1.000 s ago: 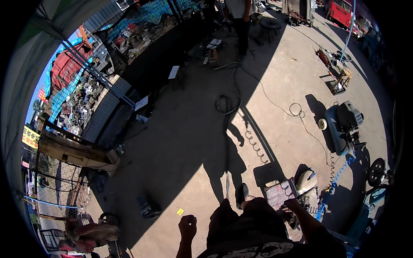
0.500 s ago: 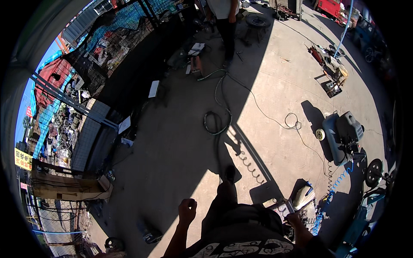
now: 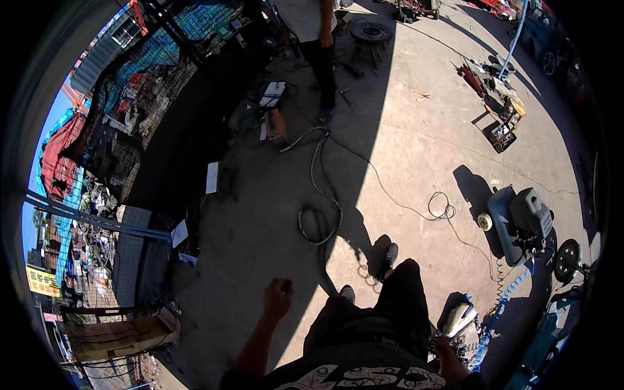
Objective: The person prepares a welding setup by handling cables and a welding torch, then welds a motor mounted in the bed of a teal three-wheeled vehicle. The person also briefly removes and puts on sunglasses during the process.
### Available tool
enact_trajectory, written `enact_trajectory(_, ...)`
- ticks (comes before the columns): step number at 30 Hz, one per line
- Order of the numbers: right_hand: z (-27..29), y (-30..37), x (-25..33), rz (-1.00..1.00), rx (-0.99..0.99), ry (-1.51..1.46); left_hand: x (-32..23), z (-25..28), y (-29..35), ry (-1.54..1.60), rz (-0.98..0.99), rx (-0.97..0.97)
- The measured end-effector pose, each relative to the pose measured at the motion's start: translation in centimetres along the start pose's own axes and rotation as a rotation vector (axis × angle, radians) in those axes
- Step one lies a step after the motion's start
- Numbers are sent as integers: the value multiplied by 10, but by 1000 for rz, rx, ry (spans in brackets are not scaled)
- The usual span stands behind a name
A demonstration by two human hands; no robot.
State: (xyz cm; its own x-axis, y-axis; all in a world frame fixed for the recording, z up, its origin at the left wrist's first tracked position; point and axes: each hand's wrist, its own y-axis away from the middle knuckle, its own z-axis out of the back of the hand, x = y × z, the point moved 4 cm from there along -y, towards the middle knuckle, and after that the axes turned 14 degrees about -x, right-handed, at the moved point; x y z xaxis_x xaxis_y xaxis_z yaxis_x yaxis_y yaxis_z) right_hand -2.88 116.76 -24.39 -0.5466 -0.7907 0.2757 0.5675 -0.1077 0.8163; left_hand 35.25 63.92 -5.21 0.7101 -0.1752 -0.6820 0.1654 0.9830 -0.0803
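Note:
My left hand [image 3: 277, 298] hangs over the shaded floor beside my leg, its fingers curled closed. A dark spot shows at the fingers, too small to name. My right hand [image 3: 444, 351] is low at my right side, dark and partly lost against the things behind it. Its fingers are hard to make out, and so is anything in them. Closest to it in the picture is a pale, rounded object [image 3: 461, 318] among cluttered parts. My two feet stand apart, one shoe [image 3: 391, 253] in sunlight, the other at the shadow's edge.
A thick greenish hose [image 3: 340, 218] loops ahead of me, and a thin cable [image 3: 403, 205] crosses the sunlit floor. At right stand a wheeled compressor [image 3: 510, 221] and a blue coiled hose [image 3: 504, 298]. Another person [image 3: 318, 55] stands ahead near a tire [image 3: 371, 31]. A cardboard box [image 3: 117, 338] lies left.
My legs have stepped, and a second shoe now shows. The view has shifted, with the hose loop lower. My left hand is slightly higher. A greyish flat shape by my right hand no longer shows.

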Motion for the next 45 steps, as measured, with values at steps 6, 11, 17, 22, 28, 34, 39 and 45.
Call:
enact_trajectory(6,-10,-64,153,303,52,333,-29,-78,-67,-14,136,-15)
enact_trajectory(11,-4,-119,307,21,176,-14,-122,-129,-145,29,145,-21)
enact_trajectory(17,37,-160,525,198,74,-187,-207,-181,-255,31,23,-7)
enact_trajectory(22,39,-201,606,186,37,-214,-213,-222,-328,-7,48,4)
enact_trajectory(28,9,-229,641,23,33,-152,-239,-296,-443,1,58,72)
enact_trajectory(34,-32,-252,682,13,56,86,-301,-374,-611,83,-4,183)
enact_trajectory(39,-43,-269,751,-13,2,116,-356,-396,-725,107,-95,196)
enact_trajectory(45,-28,-305,861,-82,-19,50,-381,-447,-809,47,38,230)
